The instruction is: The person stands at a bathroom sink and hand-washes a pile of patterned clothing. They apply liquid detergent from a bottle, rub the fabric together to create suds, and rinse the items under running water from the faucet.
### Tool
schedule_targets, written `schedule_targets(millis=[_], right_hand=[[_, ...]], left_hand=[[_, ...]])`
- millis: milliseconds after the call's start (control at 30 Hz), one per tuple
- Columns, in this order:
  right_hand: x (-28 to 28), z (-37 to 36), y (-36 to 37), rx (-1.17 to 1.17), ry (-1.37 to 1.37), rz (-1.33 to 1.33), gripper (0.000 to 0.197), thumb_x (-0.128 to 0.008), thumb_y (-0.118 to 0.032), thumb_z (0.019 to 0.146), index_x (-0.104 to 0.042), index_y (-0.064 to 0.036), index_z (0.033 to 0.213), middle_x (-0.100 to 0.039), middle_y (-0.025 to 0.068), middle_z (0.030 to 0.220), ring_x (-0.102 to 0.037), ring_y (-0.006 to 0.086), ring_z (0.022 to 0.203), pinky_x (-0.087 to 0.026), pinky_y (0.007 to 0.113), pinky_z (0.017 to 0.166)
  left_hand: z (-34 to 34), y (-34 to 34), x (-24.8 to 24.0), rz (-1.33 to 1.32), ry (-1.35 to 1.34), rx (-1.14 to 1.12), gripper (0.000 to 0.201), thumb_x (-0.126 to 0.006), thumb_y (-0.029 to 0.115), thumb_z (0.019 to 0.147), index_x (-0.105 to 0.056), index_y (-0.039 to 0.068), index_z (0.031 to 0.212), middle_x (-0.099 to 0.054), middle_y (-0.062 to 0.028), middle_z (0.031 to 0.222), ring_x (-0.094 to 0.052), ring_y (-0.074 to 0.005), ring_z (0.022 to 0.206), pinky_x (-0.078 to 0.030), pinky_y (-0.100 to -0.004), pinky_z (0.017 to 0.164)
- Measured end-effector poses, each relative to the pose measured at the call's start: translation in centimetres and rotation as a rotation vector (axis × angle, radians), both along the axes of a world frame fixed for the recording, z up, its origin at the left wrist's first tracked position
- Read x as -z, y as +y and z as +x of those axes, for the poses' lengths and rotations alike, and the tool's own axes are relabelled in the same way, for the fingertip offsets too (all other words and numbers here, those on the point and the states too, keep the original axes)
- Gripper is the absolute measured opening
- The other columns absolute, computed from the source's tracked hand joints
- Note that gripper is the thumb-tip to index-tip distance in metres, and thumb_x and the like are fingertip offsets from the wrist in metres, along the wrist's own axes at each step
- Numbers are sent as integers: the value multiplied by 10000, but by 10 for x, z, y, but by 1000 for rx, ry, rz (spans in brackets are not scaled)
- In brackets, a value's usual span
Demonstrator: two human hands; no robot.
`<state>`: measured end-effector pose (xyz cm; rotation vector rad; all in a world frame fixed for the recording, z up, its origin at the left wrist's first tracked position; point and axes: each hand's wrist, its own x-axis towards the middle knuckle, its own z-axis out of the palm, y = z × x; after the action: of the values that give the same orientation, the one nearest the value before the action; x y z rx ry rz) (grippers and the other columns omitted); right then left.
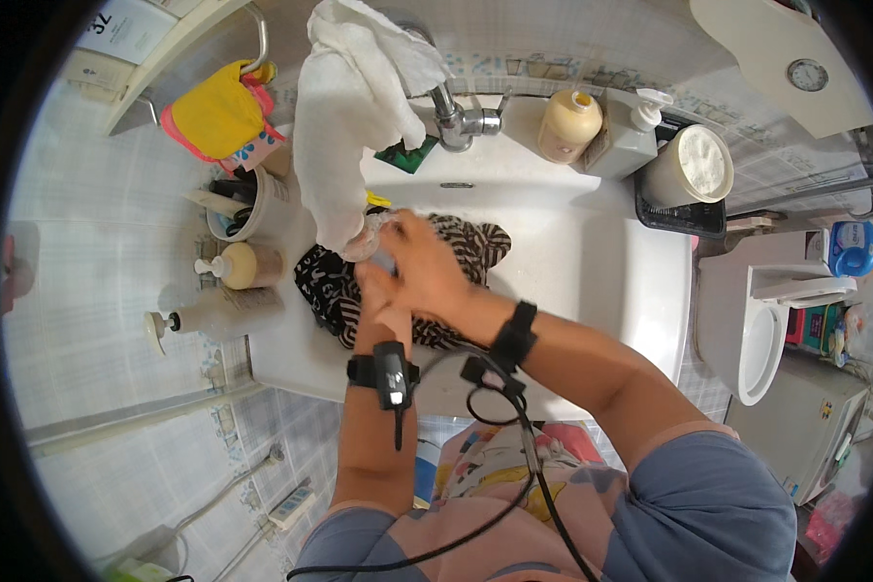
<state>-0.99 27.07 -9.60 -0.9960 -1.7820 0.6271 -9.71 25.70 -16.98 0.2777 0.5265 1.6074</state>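
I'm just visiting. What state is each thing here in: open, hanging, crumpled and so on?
Left hand: close against the right; grip unclear
Right hand: bent, slightly blurred; grip unclear
White cloth: hanging, lower end at the hands
Patterned cloth: crumpled in the sink
Faucet: partly hidden; can't tell if running
Tub: open, white contents showing
Yellow cloth: hanging

Home bathroom: tap (464, 123) is standing at back edge of white sink (543, 242), soap bottles (254, 265) lining left edge, toilet (730, 301) showing beyond right edge.
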Motion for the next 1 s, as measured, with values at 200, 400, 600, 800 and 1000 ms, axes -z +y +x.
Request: schedule_targets(millis=[200, 400, 600, 800, 1000], right_hand=[[23, 24, 57, -10, -75, -432, 296, -583, -255, 822, -549, -29, 1010, -568, 193, 923, -551, 373, 824, -463, 377, 714], [33, 60, 76, 228, 754, -638, 496, -609, -272, 848, -407, -46, 1239, -597, 141, 878, -565, 195, 707, -422, 305, 586], [22, 84, 123, 152, 848, -686, 819, -639, -181, 804, -122, -23, 1419, -504, 196, 1123, -527, 202, 943, -436, 276, 786], [3, 77, 133, 117, 521, -652, 841, -653, -152, 784, -124, 8, 1418, -436, 224, 1273, -494, 233, 1074, -399, 280, 902], [21, 103, 88, -6, 454, -791, 714, -641, -274, 815, -288, 25, 1358, -514, 199, 1174, -510, 216, 1046, -396, 285, 902]], left_hand=[[20, 7, -31, -626, 190, 109, 347, -475, 365, 908, -509, 119, 1151, -590, -49, 1089, -582, -211, 954, -486, -371, 805], [11, 21, -35, -500, -49, 82, 215, -485, 266, 893, -582, 99, 985, -618, -95, 1034, -591, -267, 963, -462, -430, 868], [34, 33, -42, -573, -1, 231, 330, -426, 233, 912, -555, 36, 1142, -595, -101, 1134, -541, -274, 1069, -390, -448, 963], [37, 25, -48, -514, 267, 346, 366, -342, 215, 932, -526, -24, 1140, -572, -145, 1154, -535, -288, 1081, -386, -470, 968], [45, -5, -76, -506, -44, 424, 384, -299, 204, 925, -487, -11, 1181, -525, -182, 1206, -502, -352, 1110, -350, -577, 980]])
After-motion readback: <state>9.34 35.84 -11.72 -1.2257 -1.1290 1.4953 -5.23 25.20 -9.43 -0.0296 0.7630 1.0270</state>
